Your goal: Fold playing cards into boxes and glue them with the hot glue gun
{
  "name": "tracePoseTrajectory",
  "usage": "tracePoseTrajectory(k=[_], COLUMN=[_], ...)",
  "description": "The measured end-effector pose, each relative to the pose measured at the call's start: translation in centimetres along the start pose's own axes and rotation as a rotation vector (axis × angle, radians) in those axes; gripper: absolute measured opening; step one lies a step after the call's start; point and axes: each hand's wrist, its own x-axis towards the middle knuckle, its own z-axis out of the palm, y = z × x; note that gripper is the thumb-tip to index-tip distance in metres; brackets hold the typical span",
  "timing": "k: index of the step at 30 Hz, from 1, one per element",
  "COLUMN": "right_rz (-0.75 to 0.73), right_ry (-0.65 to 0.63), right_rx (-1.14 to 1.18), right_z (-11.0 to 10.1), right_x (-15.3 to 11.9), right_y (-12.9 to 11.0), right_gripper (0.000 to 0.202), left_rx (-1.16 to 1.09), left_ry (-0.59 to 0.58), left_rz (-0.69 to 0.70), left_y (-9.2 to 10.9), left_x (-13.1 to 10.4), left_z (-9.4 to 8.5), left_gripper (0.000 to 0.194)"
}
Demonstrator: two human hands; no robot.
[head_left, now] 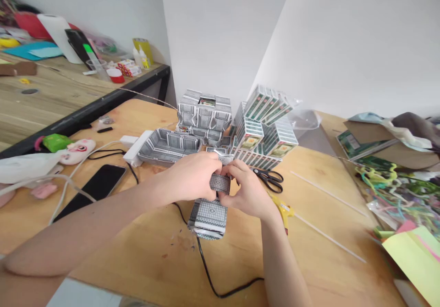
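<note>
Between my two hands is a grey patterned playing card [220,183], its edges pinched by my fingers. My left hand [197,174] closes on it from the left, and my right hand [246,190] grips it from the right. Some fingertips are hidden behind the card. Just below, a stack of playing cards [209,215] with the same grey backs lies on the table. Behind my left hand sits an open tray built of cards [168,144]. Farther back stands a bigger box-like card structure [205,112].
Stacked boxed card decks [264,128] stand at the back right. Black scissors [270,178], a yellow glue gun [284,211] and white glue sticks [330,238] lie right of my hands. A phone [92,190], a white power strip [137,149] and black cable [206,265] are also there.
</note>
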Motion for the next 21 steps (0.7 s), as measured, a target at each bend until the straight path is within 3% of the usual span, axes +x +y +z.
tracePoseTrajectory(k=[8,21], right_rz=[0.019,0.01], right_ry=[0.011,0.027], right_rx=[0.052,0.153], right_z=[0.2,0.2], right_x=[0.0,0.1], right_y=[0.2,0.2], right_gripper=[0.03,0.023], left_rx=[-0.097,-0.158], left_ry=[0.071,0.073], left_rz=[0.028,0.077], left_y=[-0.6,-1.0], left_x=[0.5,1.7], left_z=[1.2,1.8], left_gripper=[0.025,0.028])
